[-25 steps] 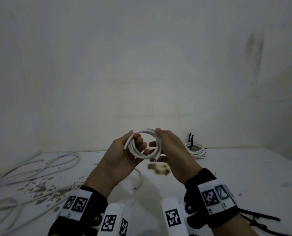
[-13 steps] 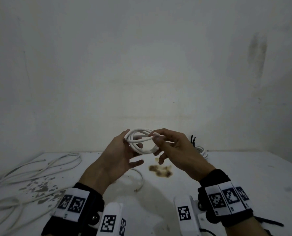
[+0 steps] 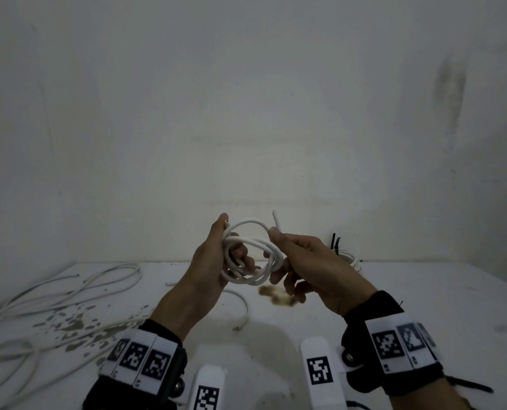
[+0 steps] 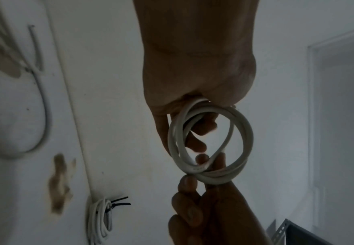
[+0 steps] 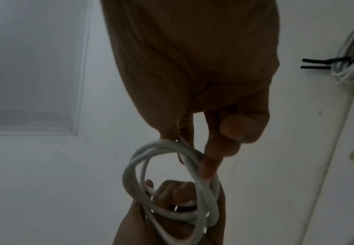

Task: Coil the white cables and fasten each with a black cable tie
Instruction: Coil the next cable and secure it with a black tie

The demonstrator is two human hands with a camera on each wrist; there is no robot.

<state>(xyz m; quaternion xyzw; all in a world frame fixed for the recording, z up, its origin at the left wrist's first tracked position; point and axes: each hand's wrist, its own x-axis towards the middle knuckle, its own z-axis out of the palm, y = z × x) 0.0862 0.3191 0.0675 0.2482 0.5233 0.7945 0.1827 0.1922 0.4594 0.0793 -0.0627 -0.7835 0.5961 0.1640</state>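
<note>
A small coil of white cable (image 3: pixel 253 255) (image 4: pixel 210 142) (image 5: pixel 171 182) hangs in the air above the table, held between both hands. My left hand (image 3: pixel 216 258) (image 4: pixel 192 82) grips the coil's left side, fingers curled through the loops. My right hand (image 3: pixel 299 261) (image 5: pixel 192 82) pinches the coil's right side, and the cable's free end (image 3: pixel 276 221) sticks up above the thumb. A finished coil (image 3: pixel 348 257) (image 4: pixel 100 220) (image 5: pixel 352 58) with black cable ties (image 3: pixel 335 242) (image 5: pixel 322 63) lies at the back of the table, partly hidden behind my right hand.
Loose white cables (image 3: pixel 53 300) sprawl over the left of the white table (image 3: pixel 424 306), one end curling near the middle (image 3: pixel 243 309). A brown stain (image 3: pixel 276 295) and dark flecks (image 3: pixel 71 324) mark the surface. More black ties (image 3: pixel 468 386) lie at the lower right. A wall stands behind.
My right hand has wound the cable's end round the coil and now pinches it with the tip pointing up. The coil has tilted and loosened a little.
</note>
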